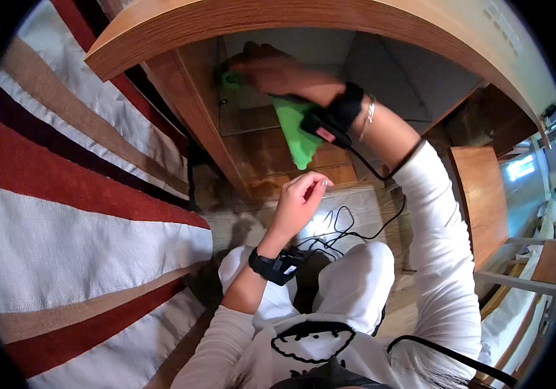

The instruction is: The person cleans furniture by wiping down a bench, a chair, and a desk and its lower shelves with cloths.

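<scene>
My right hand (278, 70) reaches under the wooden top, into the recess of the furniture, and is a little blurred. A bright green cloth (296, 133) is bunched under its fingers and hangs down below the palm and wrist. The hand is near the left inner side of the recess; whether the cloth touches the panel I cannot tell. My left hand (301, 202) hovers above my knees, just below the cloth's lower tip and apart from it. Its fingers are curled in, with nothing visible in them.
The curved wooden top (239, 24) overhangs the recess. Striped fabric (90, 240) fills the left side. A loose black cable (346, 230) lies on the floor between the recess and my knees, and another runs from my right wristband. A wooden panel (482, 204) stands at right.
</scene>
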`<state>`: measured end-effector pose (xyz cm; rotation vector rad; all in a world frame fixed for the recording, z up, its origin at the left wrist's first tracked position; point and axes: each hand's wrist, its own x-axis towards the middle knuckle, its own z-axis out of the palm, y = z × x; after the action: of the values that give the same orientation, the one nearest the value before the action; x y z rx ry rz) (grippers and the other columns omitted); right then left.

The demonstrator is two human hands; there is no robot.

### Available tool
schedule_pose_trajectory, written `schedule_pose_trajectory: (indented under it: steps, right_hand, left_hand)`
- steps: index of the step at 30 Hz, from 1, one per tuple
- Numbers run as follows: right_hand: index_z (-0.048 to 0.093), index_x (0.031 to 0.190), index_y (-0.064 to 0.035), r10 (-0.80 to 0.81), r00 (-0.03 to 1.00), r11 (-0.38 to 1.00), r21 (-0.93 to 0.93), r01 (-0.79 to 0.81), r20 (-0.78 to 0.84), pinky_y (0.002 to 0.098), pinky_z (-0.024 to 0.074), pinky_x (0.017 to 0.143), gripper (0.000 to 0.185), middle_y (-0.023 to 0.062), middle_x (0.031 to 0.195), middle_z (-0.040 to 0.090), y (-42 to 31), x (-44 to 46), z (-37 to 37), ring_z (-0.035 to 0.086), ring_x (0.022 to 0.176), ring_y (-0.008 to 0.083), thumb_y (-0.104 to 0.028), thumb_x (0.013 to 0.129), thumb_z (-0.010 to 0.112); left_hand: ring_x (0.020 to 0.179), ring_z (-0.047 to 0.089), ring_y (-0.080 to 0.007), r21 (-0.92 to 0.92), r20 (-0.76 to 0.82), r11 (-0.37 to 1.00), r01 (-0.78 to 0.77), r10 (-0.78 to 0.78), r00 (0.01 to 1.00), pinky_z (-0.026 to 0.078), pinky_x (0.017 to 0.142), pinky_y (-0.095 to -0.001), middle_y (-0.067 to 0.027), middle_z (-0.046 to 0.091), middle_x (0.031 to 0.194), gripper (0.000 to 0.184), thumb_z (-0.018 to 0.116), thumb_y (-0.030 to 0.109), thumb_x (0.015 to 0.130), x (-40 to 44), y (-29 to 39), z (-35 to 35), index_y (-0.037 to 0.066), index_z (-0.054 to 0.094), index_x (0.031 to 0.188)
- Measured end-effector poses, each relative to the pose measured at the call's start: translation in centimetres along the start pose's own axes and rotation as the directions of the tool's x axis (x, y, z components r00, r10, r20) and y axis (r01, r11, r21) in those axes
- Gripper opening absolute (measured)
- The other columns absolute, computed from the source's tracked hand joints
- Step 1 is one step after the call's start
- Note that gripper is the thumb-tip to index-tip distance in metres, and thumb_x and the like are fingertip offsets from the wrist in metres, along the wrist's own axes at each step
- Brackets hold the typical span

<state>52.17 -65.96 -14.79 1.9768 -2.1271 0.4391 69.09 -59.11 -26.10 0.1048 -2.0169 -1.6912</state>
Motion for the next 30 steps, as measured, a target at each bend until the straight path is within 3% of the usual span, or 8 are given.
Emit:
schedule_pose_trajectory:
  steps: [5, 6, 8, 11, 14, 17, 19, 30]
  right_hand:
    - [0.051, 0.112, -0.0102, -0.011, 0.996, 0.949, -0.314, 0.038, 0.088, 0.0386, 0.0402, 0.08, 0.037, 0.0148, 0.105, 0.052, 1.9, 4.0, -0.2, 0.049, 0.097, 0.0298, -0.012, 0.075, 0.054]
    - [0.051, 0.112, -0.0102, -0.013, 0.996, 0.949, -0.313, 0.04, 0.086, 0.0386, 0.0402, 0.08, 0.037, 0.0148, 0.105, 0.052, 4.3, 6.2, 1.6, 0.049, 0.097, 0.0298, -0.012, 0.075, 0.054]
    - [0.043, 0.122, -0.0108, -0.151, 0.988, 0.982, -0.112, 0.153, 0.027, 0.0436, 0.0351, 0.09, 0.042, 0.0149, 0.12, 0.047, 9.9, 11.0, 6.4, 0.041, 0.112, 0.0308, -0.016, 0.08, 0.047]
    - [0.043, 0.122, -0.0105, 0.074, 0.996, 0.986, -0.152, -0.065, 0.049, 0.0432, 0.0348, 0.09, 0.042, 0.0149, 0.121, 0.047, 10.5, 9.1, 3.0, 0.041, 0.112, 0.0306, -0.016, 0.08, 0.047]
    - [0.042, 0.122, -0.0103, 0.19, 0.982, 0.968, -0.168, -0.188, -0.001, 0.0428, 0.0344, 0.091, 0.042, 0.015, 0.121, 0.046, 12.9, 7.6, 2.0, 0.041, 0.112, 0.0304, -0.016, 0.081, 0.047]
    - [0.042, 0.123, -0.01, 0.287, 0.956, 0.937, -0.19, -0.292, -0.053, 0.0424, 0.0341, 0.091, 0.042, 0.015, 0.122, 0.046, 15.6, 6.1, 1.8, 0.04, 0.112, 0.0302, -0.016, 0.081, 0.046]
    - [0.042, 0.123, -0.0099, 0.316, 0.946, 0.926, -0.195, -0.323, -0.068, 0.0421, 0.0339, 0.091, 0.042, 0.0151, 0.122, 0.046, 16.0, 5.6, 1.5, 0.04, 0.112, 0.0301, -0.017, 0.081, 0.046]
    - [0.041, 0.124, -0.009, 0.29, 0.953, 0.94, -0.161, -0.301, -0.087, 0.0406, 0.0327, 0.093, 0.043, 0.0152, 0.123, 0.044, 15.0, 6.2, 2.4, 0.04, 0.113, 0.0294, -0.017, 0.082, 0.045]
  left_hand:
    - [0.06, 0.049, -0.005, -0.013, 0.028, 0.999, 0.04, -0.04, 0.999, 0.039, 0.054, -0.0194, -0.0021, 0.058, 0.071, 0.011, 0.05, 0.007, 0.084, -0.1, -0.1, -0.6, 0.0, 0.058, 0.082]
    - [0.06, 0.049, -0.0051, -0.002, 0.033, 0.999, 0.046, -0.045, 0.998, 0.039, 0.054, -0.0195, -0.0023, 0.058, 0.072, 0.011, 0.05, 0.007, 0.084, -0.1, -0.3, -0.7, 0.0, 0.058, 0.082]
    - [0.061, 0.051, -0.0058, 0.003, 0.042, 0.998, 0.057, -0.057, 0.997, 0.04, 0.055, -0.0196, -0.0031, 0.059, 0.073, 0.011, 0.05, 0.007, 0.084, 0.0, -0.4, -1.1, -0.001, 0.058, 0.082]
    - [0.063, 0.053, -0.0067, -0.001, 0.024, 0.999, 0.046, -0.046, 0.999, 0.042, 0.056, -0.02, -0.0044, 0.06, 0.074, 0.01, 0.051, 0.006, 0.084, 0.0, -0.5, -1.5, -0.001, 0.058, 0.082]
    - [0.054, 0.048, -0.0096, -0.003, 0.011, 1.0, 0.001, -0.001, 1.0, 0.039, 0.049, -0.0222, -0.0074, 0.057, 0.071, 0.007, 0.052, 0.004, 0.081, -0.1, -1.1, -1.6, -0.001, 0.055, 0.084]
    - [0.058, 0.054, -0.0165, 0.076, 0.047, 0.996, 0.043, -0.047, 0.998, 0.042, 0.051, -0.025, -0.0124, 0.058, 0.074, 0.008, 0.053, 0.004, 0.08, 0.2, -1.0, -2.2, -0.001, 0.055, 0.086]
    - [0.063, 0.058, -0.0234, 0.121, 0.046, 0.99, 0.069, -0.075, 0.996, 0.044, 0.054, -0.0286, -0.0155, 0.058, 0.076, 0.01, 0.055, 0.005, 0.078, 0.3, -0.8, -2.4, -0.002, 0.055, 0.086]
    - [0.064, 0.058, -0.0269, 0.099, 0.046, 0.99, 0.095, -0.1, 0.994, 0.045, 0.057, -0.0307, -0.0166, 0.058, 0.075, 0.011, 0.055, 0.005, 0.077, 0.6, -1.9, -2.4, -0.002, 0.056, 0.087]
